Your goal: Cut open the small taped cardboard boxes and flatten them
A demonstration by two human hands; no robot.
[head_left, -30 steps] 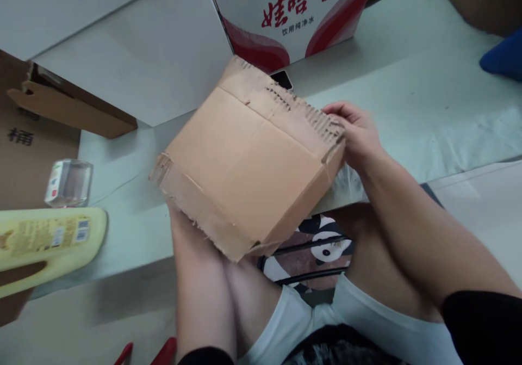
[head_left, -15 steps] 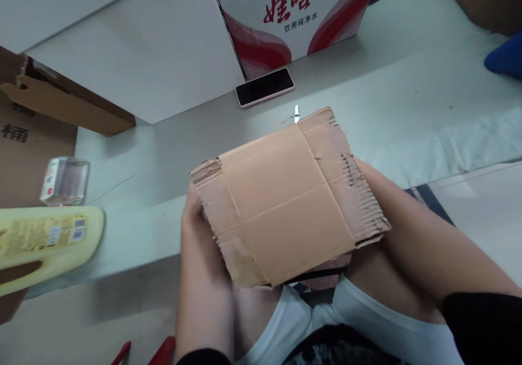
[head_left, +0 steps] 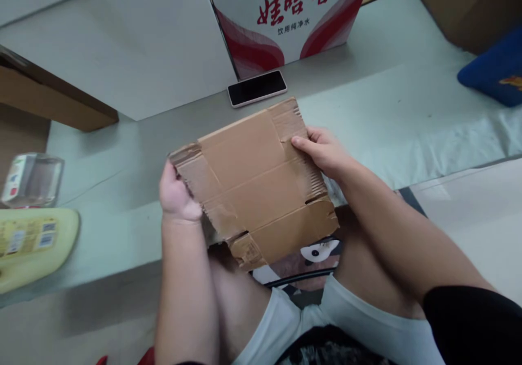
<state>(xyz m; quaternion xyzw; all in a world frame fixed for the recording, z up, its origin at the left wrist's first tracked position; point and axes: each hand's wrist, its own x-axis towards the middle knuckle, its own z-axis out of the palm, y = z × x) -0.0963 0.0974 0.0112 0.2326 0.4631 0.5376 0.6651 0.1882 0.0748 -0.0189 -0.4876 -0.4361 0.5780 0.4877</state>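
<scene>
A flattened piece of brown cardboard (head_left: 253,169) is held up above my lap, creased across its middle and ragged along both sides. My left hand (head_left: 176,193) grips its left edge, with the fingers hidden behind the sheet. At the upper right edge, my right hand (head_left: 320,147) pinches the cardboard, thumb on the front face and fingers behind. A flap along the near edge tilts down toward my legs.
Beyond the cardboard, a phone (head_left: 258,88) lies on the pale green cloth (head_left: 391,93) before a white and red box (head_left: 281,22). At left are a clear plastic container (head_left: 38,180) and a yellow bottle (head_left: 41,245). A blue object (head_left: 493,71) stands at right.
The cardboard has tilted and shifted left, and its near flap now shows. My right hand, hidden earlier, has come into sight on the right edge. The view has shifted slightly right.
</scene>
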